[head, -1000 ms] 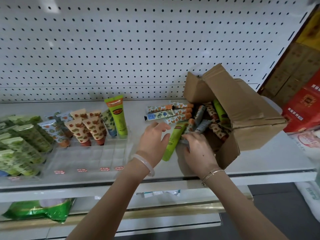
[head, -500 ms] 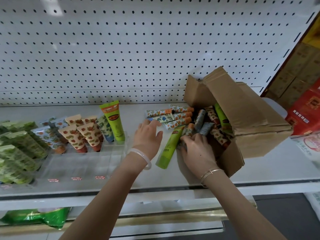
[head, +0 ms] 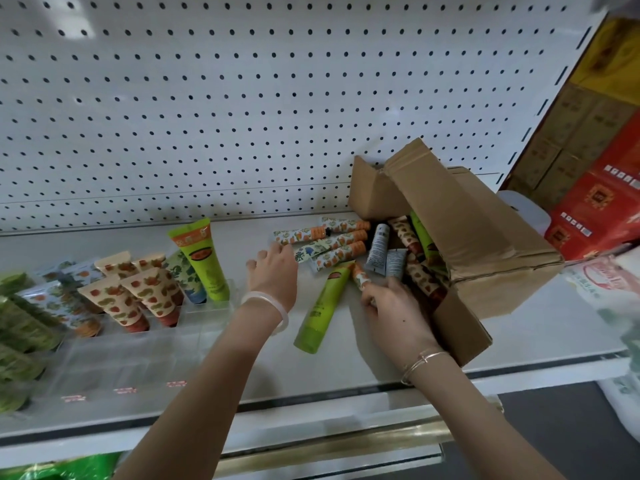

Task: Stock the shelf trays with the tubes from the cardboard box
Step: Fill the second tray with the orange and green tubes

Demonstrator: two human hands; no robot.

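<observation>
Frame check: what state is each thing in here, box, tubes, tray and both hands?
clear tray: partly stocked, tubes in back rows.
cardboard box: on its side, flaps open, tubes spilling out.
loose green tube: lying flat on the shelf.
upright green tube: standing cap-down in clear tray.
left hand: open, fingertips at patterned tubes.
right hand: gripping a small tube.

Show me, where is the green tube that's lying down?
In the head view, the green tube lies flat on the shelf between the left hand and right hand, left of the cardboard box.

One head-worn camera looks forward and down, apparently close, at the shelf [head: 242,244].
</observation>
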